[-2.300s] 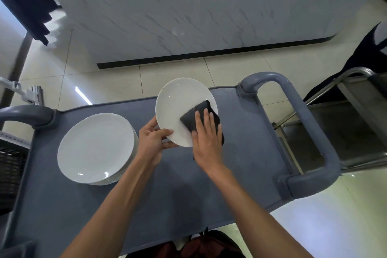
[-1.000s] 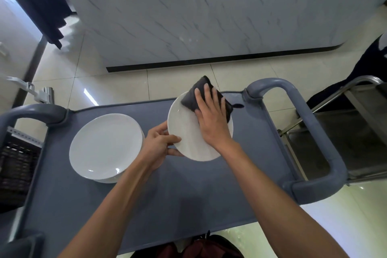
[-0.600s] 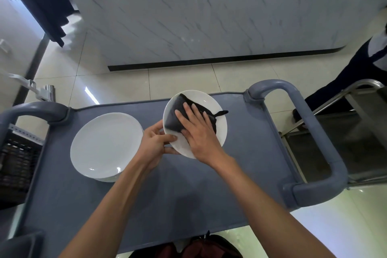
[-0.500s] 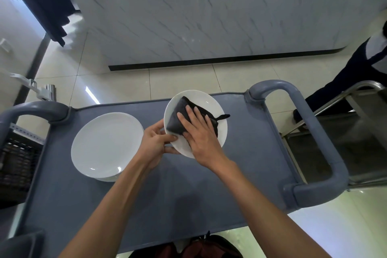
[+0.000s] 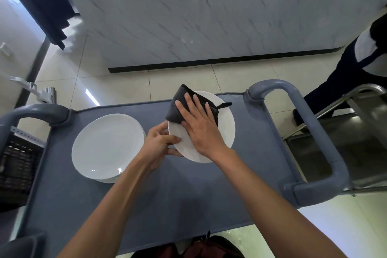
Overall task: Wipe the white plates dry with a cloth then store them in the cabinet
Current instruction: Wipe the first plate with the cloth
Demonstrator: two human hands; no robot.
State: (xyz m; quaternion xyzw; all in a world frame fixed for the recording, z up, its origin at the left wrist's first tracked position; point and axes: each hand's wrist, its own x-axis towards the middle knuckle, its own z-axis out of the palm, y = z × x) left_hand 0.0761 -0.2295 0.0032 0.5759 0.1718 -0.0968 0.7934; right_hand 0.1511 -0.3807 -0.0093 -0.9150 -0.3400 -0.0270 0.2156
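Your left hand point(image 5: 159, 144) pinches the near-left rim of the white plate point(image 5: 225, 130), fingers curled around its edge, holding it above the grey cart point(image 5: 188, 195). Your right hand point(image 5: 201, 130) presses the dark cloth point(image 5: 178, 107) flat onto the plate's far-left part, fingers straight. The plate stack point(image 5: 107, 146) sits on the cart, left of the held plate.

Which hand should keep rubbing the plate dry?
The right hand. Its straight fingers already press the dark cloth flat on the plate. The left hand pinches the plate's near rim and steadies it, so it is probably best kept there.
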